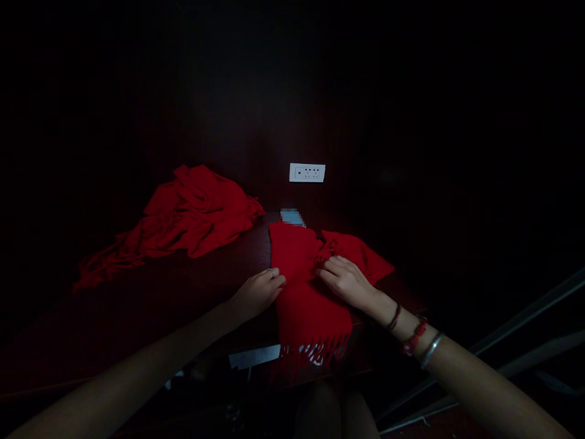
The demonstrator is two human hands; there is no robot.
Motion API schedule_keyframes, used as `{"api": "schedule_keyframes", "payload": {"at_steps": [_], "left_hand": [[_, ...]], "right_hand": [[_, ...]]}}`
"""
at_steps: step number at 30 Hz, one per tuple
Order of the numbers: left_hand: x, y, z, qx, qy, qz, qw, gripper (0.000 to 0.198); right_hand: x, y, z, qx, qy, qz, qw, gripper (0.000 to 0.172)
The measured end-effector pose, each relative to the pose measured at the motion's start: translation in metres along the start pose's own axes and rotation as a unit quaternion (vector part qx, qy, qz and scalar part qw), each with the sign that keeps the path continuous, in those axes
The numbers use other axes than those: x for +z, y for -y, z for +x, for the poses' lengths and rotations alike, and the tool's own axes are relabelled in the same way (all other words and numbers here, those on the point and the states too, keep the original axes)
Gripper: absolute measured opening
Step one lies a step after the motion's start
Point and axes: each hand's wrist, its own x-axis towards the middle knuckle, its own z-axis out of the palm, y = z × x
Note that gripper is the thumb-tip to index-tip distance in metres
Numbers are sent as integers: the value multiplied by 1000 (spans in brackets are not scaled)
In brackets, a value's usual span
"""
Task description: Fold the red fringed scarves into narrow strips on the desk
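Much of the view sinks into blackness, most of all from one to three o'clock, where neither wall nor furniture shows an outline. Both forearms are cut off by the frame, one towards seven o'clock, the other towards five. A small pale blue item (292,216), at twelve o'clock just beyond the scarf, is blurred into blocks. In this gloom I cannot tell whether the right hand (343,279) grips or merely presses: its fingers are bent down, tips lost among red strands at the scarf's two o'clock side. The left hand (260,291) is closed, thumb and curled fingers pinching the edge at nine o'clock.

The red scarf (308,308) lies near the middle of the worktop (256,244), between the hands, as a fairly smooth, flat band running from twelve towards six o'clock. Its near end finishes in a loose fringe, with something pale showing between the strands. More red cloth (363,253) spreads at two o'clock, beside the right hand.

At ten o'clock, a crumpled red heap (196,213) rests well apart from the left hand, dark wood showing between it and the band. The fringe reaches the front edge, beside a pale strip (255,356) at seven o'clock. A white socket plate (307,172) sits at twelve, beyond the blue item.
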Motion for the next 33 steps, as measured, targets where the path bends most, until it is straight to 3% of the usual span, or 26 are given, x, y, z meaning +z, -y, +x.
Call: {"api": "schedule_keyframes", "payload": {"at_steps": [4, 7, 9, 10, 14, 16, 23, 28, 33], "left_hand": [[-17, 27, 7, 93, 74, -168, 979, 14], [-16, 55, 25, 42, -9, -173, 984, 23], [-8, 74, 42, 0, -83, -135, 987, 27], [-2, 83, 51, -12, -91, -118, 989, 29], [19, 107, 76, -47, 19, -119, 992, 37], [23, 114, 79, -49, 50, -138, 988, 39], [28, 128, 76, -34, 62, -111, 991, 44], [34, 138, 79, -3, 72, -68, 995, 48], [37, 140, 77, 1, 55, -68, 996, 47]], "right_hand": [[1, 5, -5, -24, 69, 43, 996, 21], [-1, 1, -4, -6, 79, 66, 995, 23], [-5, 0, 1, 2, 70, 66, 995, 34], [-6, 1, 4, 3, 64, 61, 996, 39], [-5, 19, 30, -28, 42, 52, 997, 44], [2, 30, 46, -48, 24, 57, 997, 38], [31, 46, 76, -81, 26, 71, 994, 22], [28, 56, 73, -116, 5, 117, 986, 21], [21, 67, 72, -103, 41, 176, 978, 23]]}}
